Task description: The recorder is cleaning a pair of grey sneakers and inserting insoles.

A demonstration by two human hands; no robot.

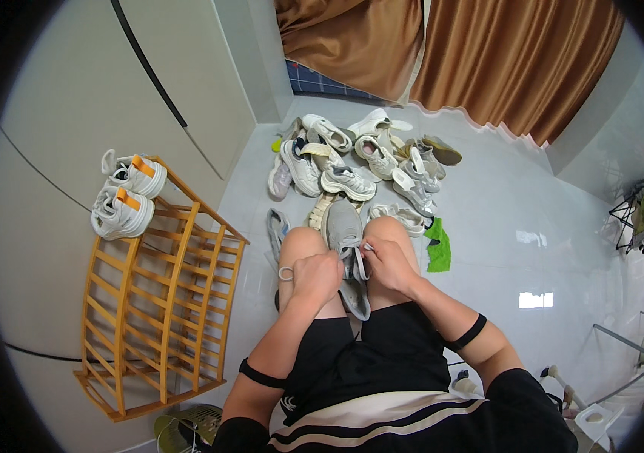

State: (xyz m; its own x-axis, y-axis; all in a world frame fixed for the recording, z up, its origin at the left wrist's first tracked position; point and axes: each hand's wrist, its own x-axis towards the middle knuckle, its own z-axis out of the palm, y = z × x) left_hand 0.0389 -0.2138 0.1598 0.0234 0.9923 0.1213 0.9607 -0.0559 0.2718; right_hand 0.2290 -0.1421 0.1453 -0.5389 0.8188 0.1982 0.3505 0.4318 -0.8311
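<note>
A grey lace-up sneaker (342, 223) lies between my knees, its toe pointing away from me and its heel towards my lap. My left hand (317, 276) is closed on one end of its pale shoelace, and a loop of lace sticks out on the hand's left side. At the sneaker's right side, my right hand (387, 261) pinches the other part of the lace between thumb and fingers. Beyond the sneaker, a pile of mostly white shoes (347, 182) covers part of the tiled floor.
A wooden slatted shoe rack (172, 283) stands at the left, with a pair of white sneakers (124, 206) with orange heel tabs on top. A green cloth (439, 249) lies right of my knee. Brown curtains (503, 62) hang behind the pile. A basket (186, 427) is at lower left.
</note>
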